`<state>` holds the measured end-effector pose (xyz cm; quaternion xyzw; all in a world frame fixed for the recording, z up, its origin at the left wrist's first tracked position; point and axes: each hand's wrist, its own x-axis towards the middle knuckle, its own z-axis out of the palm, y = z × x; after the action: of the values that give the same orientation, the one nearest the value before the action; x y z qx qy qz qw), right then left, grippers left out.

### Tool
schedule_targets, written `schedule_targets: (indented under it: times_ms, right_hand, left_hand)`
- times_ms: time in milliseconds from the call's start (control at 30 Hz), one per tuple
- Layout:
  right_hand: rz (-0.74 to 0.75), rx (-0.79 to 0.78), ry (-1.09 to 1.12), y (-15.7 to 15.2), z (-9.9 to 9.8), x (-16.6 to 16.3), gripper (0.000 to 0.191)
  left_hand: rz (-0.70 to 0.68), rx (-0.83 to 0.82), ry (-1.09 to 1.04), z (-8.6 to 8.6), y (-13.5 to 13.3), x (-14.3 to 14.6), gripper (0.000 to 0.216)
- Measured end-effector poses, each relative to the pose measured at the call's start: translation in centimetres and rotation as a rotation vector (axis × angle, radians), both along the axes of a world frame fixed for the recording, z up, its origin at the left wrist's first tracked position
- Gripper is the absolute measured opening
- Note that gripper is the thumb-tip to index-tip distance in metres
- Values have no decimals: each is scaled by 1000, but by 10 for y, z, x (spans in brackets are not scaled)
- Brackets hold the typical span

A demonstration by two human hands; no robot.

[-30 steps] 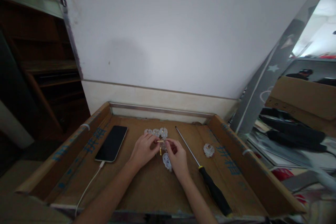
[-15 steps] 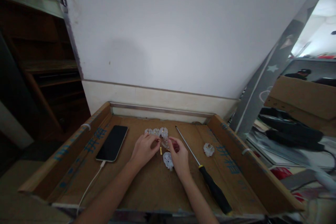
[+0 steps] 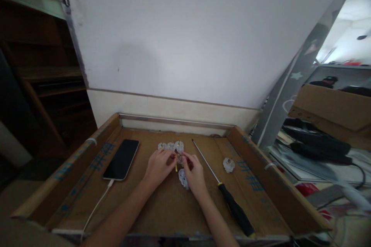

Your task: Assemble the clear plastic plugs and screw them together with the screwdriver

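Observation:
My left hand (image 3: pixel 158 165) and my right hand (image 3: pixel 194 173) meet over the middle of a flattened cardboard box (image 3: pixel 162 204). Together they pinch a small clear plastic part (image 3: pixel 179 158) with a thin yellow pin (image 3: pixel 176 166) hanging under it. Both hands have their fingers curled closed round it. Another clear plastic part (image 3: pixel 182 177) lies just under my right hand. A row of clear parts (image 3: pixel 171 146) sits beyond my fingers.
A black phone (image 3: pixel 121 159) with a white cable (image 3: pixel 95 208) lies at the left. A long screwdriver (image 3: pixel 223 191) with a black handle lies at the right, beside one more clear part (image 3: pixel 228 164). Raised cardboard flaps (image 3: pixel 269 173) border the sides. Clutter lies at the far right.
My hands have drawn closer together around the small part. The view has shifted slightly; nothing else on the cardboard moved.

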<state>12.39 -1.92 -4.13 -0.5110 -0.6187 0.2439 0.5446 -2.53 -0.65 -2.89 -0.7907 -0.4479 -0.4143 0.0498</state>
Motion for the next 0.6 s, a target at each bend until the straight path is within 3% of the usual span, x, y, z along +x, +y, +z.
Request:
schedule_targets:
  times_ms: [333,600]
  right_hand:
    - [48,-78,232,9,-6,3,40]
    - [49,-118,380,9,-3,2,43]
  left_hand:
    - [-33,109,-42,5,0,3,7]
    - [-64,51,-3,10,-4,3,16]
